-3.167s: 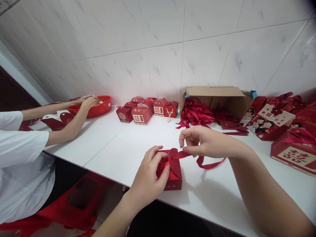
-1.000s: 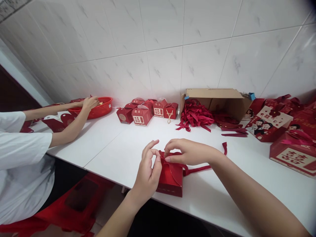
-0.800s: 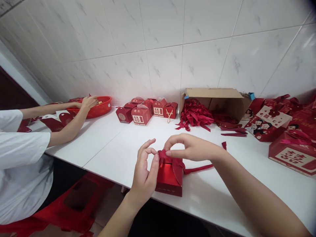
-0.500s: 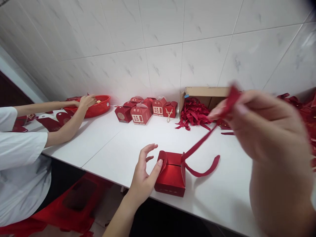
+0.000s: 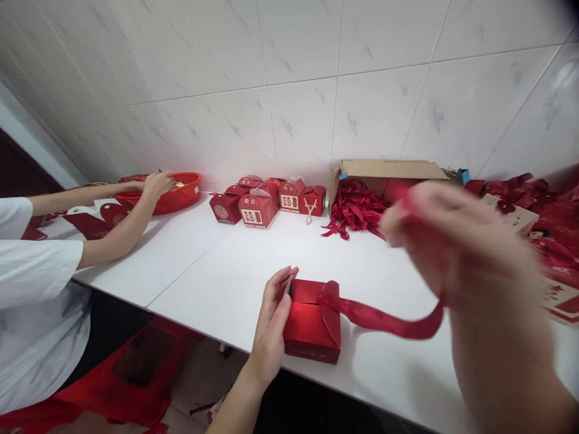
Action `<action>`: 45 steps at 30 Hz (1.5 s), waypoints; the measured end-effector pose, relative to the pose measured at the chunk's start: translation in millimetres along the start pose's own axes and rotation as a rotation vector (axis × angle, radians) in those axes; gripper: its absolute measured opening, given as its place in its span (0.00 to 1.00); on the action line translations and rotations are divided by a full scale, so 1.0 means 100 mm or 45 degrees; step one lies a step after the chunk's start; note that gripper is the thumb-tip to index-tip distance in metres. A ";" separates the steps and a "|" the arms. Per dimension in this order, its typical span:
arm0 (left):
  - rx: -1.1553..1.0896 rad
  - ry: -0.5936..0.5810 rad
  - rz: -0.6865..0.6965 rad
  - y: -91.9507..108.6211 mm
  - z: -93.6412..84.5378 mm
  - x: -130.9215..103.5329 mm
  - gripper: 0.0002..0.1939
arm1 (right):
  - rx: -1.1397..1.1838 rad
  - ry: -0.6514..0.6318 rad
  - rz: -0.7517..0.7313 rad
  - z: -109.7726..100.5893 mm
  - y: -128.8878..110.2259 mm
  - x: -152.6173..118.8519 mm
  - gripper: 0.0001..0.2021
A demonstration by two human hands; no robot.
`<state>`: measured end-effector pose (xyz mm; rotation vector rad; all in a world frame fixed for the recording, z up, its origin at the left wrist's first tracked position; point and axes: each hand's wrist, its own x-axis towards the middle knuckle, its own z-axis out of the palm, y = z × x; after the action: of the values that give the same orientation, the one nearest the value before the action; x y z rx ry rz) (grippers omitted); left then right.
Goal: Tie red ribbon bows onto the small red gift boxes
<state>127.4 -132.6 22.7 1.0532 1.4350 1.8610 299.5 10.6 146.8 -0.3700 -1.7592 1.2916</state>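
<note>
A small red box [image 5: 312, 328] sits at the table's front edge. My left hand [image 5: 271, 319] rests against its left side, fingers stretched up along it and thumb at the near corner. A red ribbon [image 5: 389, 322] comes out of the slot in the box's right flap and curves up to the right. My right hand [image 5: 447, 235], smeared by motion, is raised to the right of the box and pinches the ribbon.
Several red boxes [image 5: 257, 208] stand along the wall. A cardboard box [image 5: 389, 167] holds piled red ribbons [image 5: 357, 208]. At left, a person's arms [image 5: 122, 235] reach to a red basin [image 5: 187, 196]. More red packages [image 5: 561, 223] lie at right.
The ribbon now extends rightward from the box in one band, with its loose tail no longer on the table. My left hand has shifted slightly right and the box's right flap leans inward.
</note>
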 end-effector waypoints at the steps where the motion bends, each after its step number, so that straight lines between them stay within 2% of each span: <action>1: -0.076 0.062 0.007 -0.02 0.01 -0.01 0.19 | -0.038 -0.191 0.078 0.16 0.04 0.03 0.11; 4: -0.214 0.239 0.038 -0.06 0.04 -0.02 0.20 | -0.314 -0.674 0.214 0.52 0.26 0.10 0.09; 6: -0.270 0.304 0.037 -0.09 0.05 -0.03 0.21 | -0.424 -0.830 0.273 0.65 0.43 0.11 0.09; 8: -0.345 0.317 0.022 -0.11 0.06 -0.04 0.22 | -0.474 -0.887 0.317 0.73 0.55 0.10 0.10; 12: -0.437 0.345 0.011 -0.16 0.09 -0.05 0.22 | -0.477 -0.896 0.307 0.82 0.63 0.05 0.11; 17: -0.536 0.353 -0.014 -0.17 0.11 -0.06 0.22 | -0.283 -0.972 0.317 0.87 0.65 0.02 0.11; 21: -0.582 0.353 -0.012 -0.16 0.13 -0.07 0.21 | -0.292 -0.978 0.323 0.89 0.66 0.02 0.12; 28: -0.560 0.326 0.014 -0.17 0.16 -0.09 0.20 | -0.437 -0.957 0.311 0.91 0.62 0.01 0.14; 36: -0.490 0.336 0.022 -0.18 0.17 -0.11 0.21 | -0.461 -0.944 0.226 0.95 0.63 -0.02 0.12; 40: -0.405 0.373 0.032 -0.17 0.20 -0.12 0.21 | -0.497 -0.896 0.248 0.96 0.64 -0.02 0.11; 45: -0.445 0.429 -0.016 -0.13 0.21 -0.12 0.27 | -0.487 -0.897 0.309 0.95 0.67 -0.01 0.10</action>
<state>151.0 -127.5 9.9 0.5805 1.2183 2.2547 207.4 -20.5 82.0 -0.3740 -2.6420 1.3445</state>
